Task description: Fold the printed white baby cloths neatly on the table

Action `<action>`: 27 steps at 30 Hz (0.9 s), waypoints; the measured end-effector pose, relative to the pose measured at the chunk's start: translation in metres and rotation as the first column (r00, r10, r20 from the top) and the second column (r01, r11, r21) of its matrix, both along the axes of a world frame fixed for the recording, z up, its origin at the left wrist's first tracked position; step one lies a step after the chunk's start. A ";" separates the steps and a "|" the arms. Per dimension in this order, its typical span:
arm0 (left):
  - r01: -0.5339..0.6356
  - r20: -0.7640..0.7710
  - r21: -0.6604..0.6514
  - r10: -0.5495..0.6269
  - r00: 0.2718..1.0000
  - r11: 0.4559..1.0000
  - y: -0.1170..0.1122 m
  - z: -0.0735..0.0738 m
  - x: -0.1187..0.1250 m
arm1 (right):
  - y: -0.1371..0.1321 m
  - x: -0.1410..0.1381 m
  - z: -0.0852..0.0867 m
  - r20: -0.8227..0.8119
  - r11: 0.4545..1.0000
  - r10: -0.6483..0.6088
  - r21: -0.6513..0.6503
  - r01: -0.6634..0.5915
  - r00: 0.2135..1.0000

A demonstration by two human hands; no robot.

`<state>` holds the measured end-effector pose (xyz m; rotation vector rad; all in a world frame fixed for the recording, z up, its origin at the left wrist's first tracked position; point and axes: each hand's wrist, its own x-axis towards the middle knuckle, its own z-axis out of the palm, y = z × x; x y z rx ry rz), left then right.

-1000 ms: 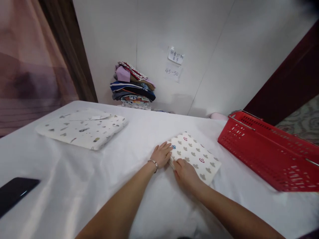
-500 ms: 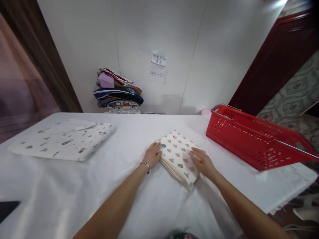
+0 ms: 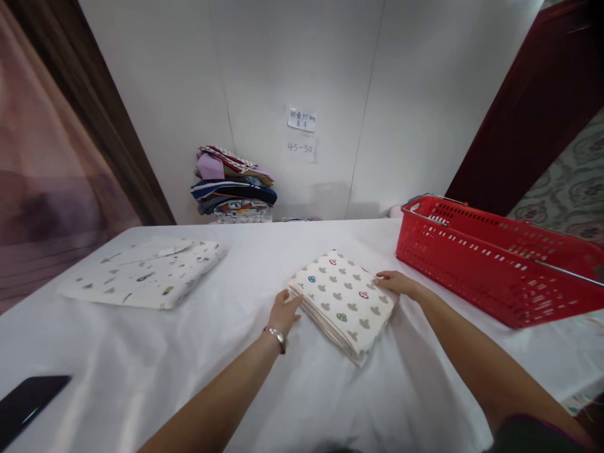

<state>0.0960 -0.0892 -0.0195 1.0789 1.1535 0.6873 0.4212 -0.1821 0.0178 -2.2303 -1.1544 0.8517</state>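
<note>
A folded cream cloth (image 3: pixel 342 292) with grey mushroom shapes and a few red, blue and green ones lies on the white-covered table, its stacked layers showing along the near left edge. At its left corner, my left hand (image 3: pixel 284 311), with a bracelet at the wrist, has fingers and thumb closed on the edge. My right hand (image 3: pixel 397 283) grips the opposite side near the right corner, fingertips on top and the thumb hidden.
Left on the white tabletop (image 3: pixel 250 377) lies another folded white patterned cloth (image 3: pixel 146 277). A dark phone (image 3: pixel 31 402) is near the front left. The red basket (image 3: pixel 486 270) stands at the right. Behind the table rises a stack of folded fabrics (image 3: pixel 233 185), beside paper signs (image 3: pixel 302 148) on the wall.
My hands have gone from lying on top of the cloth to its left and right edges, the right one moving outward. The view has shifted left, showing more of the phone.
</note>
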 end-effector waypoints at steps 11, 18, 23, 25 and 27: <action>0.074 0.288 -0.452 0.067 0.955 0.889 -0.032 0.031 0.014 | 0.017 0.007 -0.003 -0.360 0.991 0.042 -0.103 -0.085 0.932; 0.050 0.209 -0.475 0.058 0.976 0.878 -0.027 0.030 0.026 | 0.017 0.002 0.002 -0.432 0.990 0.024 -0.114 -0.081 0.901; 0.136 0.179 -0.525 -0.048 0.983 0.840 -0.025 0.034 0.028 | 0.019 0.005 0.000 -0.454 0.993 0.031 -0.086 -0.079 0.891; 0.168 0.208 -0.548 -0.061 0.976 0.819 -0.024 0.032 0.029 | 0.020 0.006 -0.001 -0.473 0.993 0.033 -0.088 -0.085 0.880; 0.199 0.248 -0.562 -0.066 0.967 0.803 -0.023 0.031 0.029 | 0.020 0.006 -0.002 -0.495 0.992 0.041 -0.084 -0.095 0.868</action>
